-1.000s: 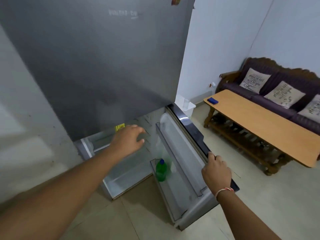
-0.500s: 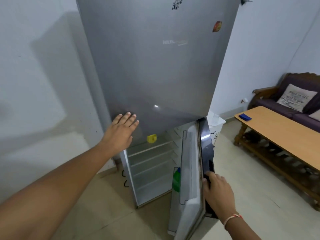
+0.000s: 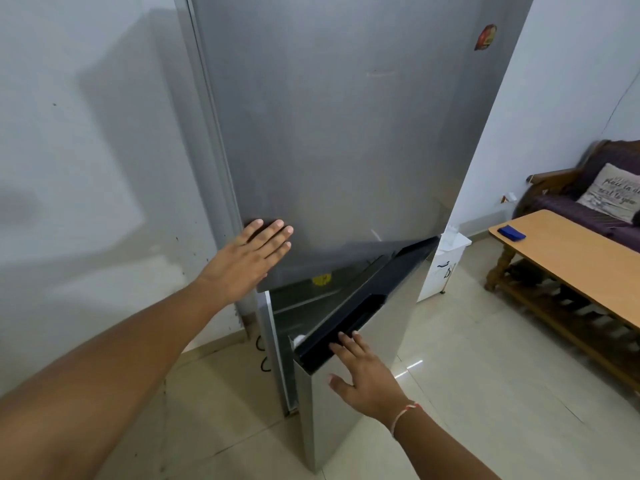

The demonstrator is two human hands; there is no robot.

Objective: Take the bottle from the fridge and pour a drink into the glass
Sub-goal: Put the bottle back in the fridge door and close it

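A tall grey fridge (image 3: 346,133) stands against the wall. Its lower door (image 3: 394,306) hangs partly ajar, with a narrow gap showing a shelf and a yellow sticker (image 3: 321,279) inside. My left hand (image 3: 249,261) lies flat on the bottom left corner of the upper door, fingers spread. My right hand (image 3: 363,379) rests open on the lower door, its fingertips at the black handle strip (image 3: 360,310) along the door's top edge. The door hides the bottle. No glass is in view.
A low wooden table (image 3: 571,258) with a small blue object (image 3: 511,233) stands at the right, a dark sofa (image 3: 561,206) with a cushion (image 3: 613,192) behind it. A white bin (image 3: 443,268) sits beside the fridge. The floor is pale tile.
The lower door has swung from wide open to nearly shut, hiding the green bottle. My right hand went from gripping the door's edge to lying flat on it. My left hand moved onto the upper door.
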